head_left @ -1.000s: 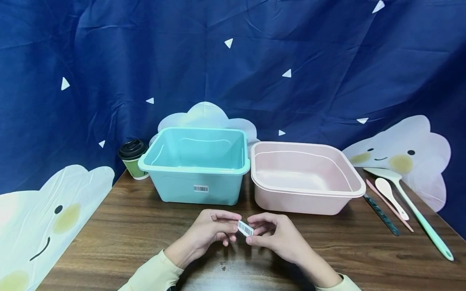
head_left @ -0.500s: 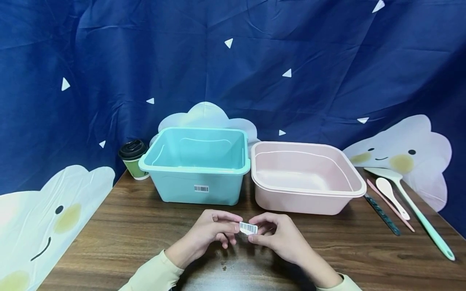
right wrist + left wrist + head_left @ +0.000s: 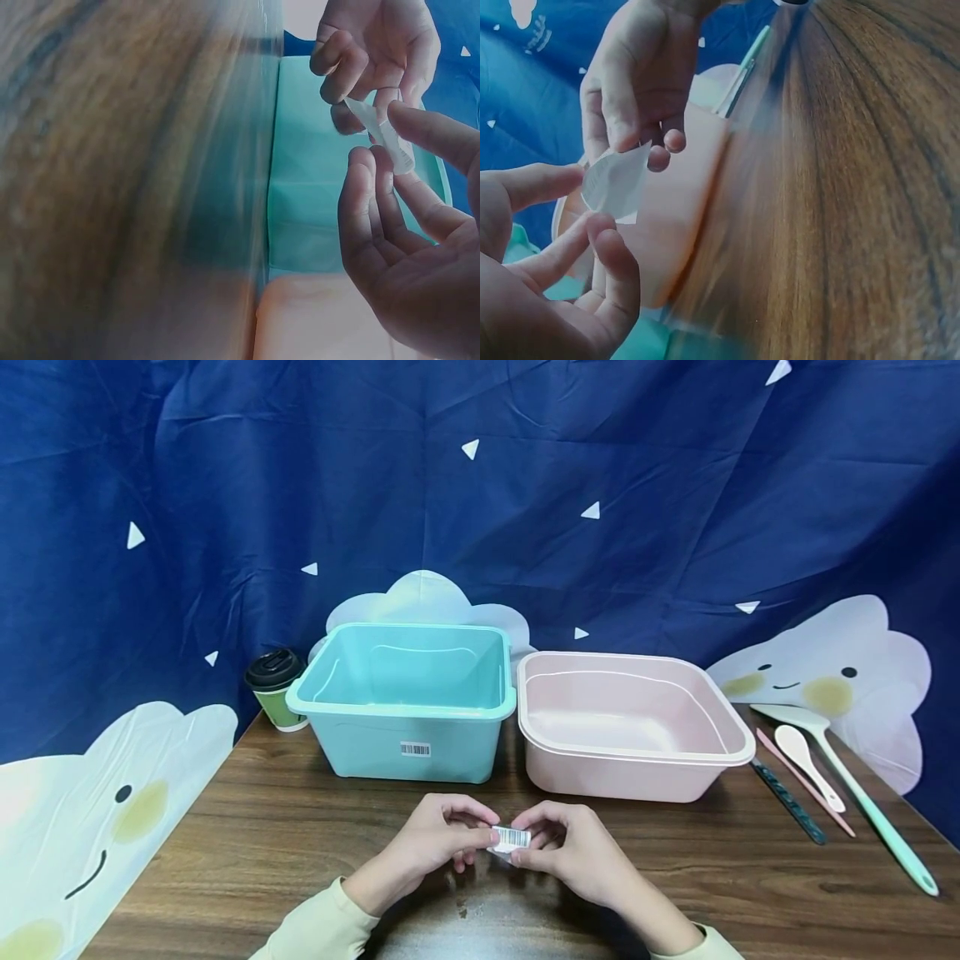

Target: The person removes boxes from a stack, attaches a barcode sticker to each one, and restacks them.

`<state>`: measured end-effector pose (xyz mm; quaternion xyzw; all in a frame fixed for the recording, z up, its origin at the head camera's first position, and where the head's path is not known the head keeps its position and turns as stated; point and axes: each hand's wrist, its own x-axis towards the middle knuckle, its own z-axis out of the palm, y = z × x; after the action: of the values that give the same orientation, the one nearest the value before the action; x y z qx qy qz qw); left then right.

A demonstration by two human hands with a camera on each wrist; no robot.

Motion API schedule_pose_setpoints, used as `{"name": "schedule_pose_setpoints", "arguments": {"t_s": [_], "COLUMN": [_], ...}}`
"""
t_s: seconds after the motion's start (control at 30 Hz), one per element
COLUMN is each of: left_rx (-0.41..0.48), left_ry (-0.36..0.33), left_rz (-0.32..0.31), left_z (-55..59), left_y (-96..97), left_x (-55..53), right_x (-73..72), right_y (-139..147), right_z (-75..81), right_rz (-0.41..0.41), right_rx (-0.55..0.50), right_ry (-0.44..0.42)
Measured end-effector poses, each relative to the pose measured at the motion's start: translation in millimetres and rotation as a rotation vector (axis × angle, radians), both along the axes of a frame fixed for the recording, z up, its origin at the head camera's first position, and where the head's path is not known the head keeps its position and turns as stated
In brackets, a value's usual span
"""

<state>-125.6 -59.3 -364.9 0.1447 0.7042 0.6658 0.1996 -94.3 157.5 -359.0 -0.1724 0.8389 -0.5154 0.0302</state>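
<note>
Presently, you hold a small white barcode label [image 3: 513, 837] between both hands, just above the worktop [image 3: 210, 843] and in front of the gap between two plastic containers. Your left hand [image 3: 427, 845] has its grip nearly closed, thumb and fingers pinching the label's left end. Your right hand [image 3: 579, 850] pinches the other end, index finger at the far edge and thumb at the near edge. In the left wrist view the label's pale rear side is bent; the printed bars face up toward the head camera. You wear pale yellow sleeves [image 3: 321, 927].

Beyond your hands, note a turquoise bin [image 3: 360, 747], upright, with a barcode sticker [image 3: 416, 749] on its front wall. Just beside it, on your right, stands a pink basin [image 3: 615, 777], also upright. On the bin's other side you have a green paper cup [image 3: 283, 708] with a black lid [image 3: 274, 669].

Along your right edge lie four utensils side by side: a dark-handled knife [image 3: 789, 803], a slim pink stick [image 3: 808, 787], a white spoon [image 3: 792, 746] and a spatula [image 3: 873, 810] with a mint handle. Behind everything hangs a blue curtain [image 3: 375, 468] printed with white triangles and smiling clouds.
</note>
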Motion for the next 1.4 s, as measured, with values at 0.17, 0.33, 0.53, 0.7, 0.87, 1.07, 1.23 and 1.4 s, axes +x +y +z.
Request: {"name": "schedule_pose_setpoints", "arguments": {"t_s": [0.17,0.33,0.53,0.7,0.87,1.07,1.23,1.4], "left_rx": [-0.025,-0.018,-0.001,-0.002,0.003,0.006,0.003,0.005], "left_ry": [0.001,0.014,0.013,0.016,0.02,0.023,0.02,0.023], "left_rz": [-0.042,-0.062,-0.049,-0.042,-0.039,-0.029,-0.021,-0.018], "left_z": [-2.1,-4.7,-4.4,-3.9,-4.5,-5.4,-6.3,-6.2], "left_y": [-0.5,0.3,1.8,2.4,1.9,2.3,2.9,2.8], "left_x": [0.5,0.1,-0.2,0.2,0.2,-0.2,-1.4,-2.2], "right_x": [0.5,0.6,-0.5,-0.6,-0.3,0.8,1.2,1.1], "right_y": [-0.7,-1.1,-1.4,-1.8,-1.7,-2.6,-3.0,-3.1], "right_z": [0.5,-0.1,-1.1,-1.7,-1.6,-0.3,0.4,-0.5], "right_rz": [0.002,0.012,0.016,0.016,0.017,0.004,-0.014,-0.013], "right_rx": [0.0,-0.008,-0.018,-0.028,-0.029,-0.025,-0.031,-0.06], "right_ry": [-0.015,-0.021,-0.035,-0.035,-0.019,-0.004,-0.021,-0.036]}}
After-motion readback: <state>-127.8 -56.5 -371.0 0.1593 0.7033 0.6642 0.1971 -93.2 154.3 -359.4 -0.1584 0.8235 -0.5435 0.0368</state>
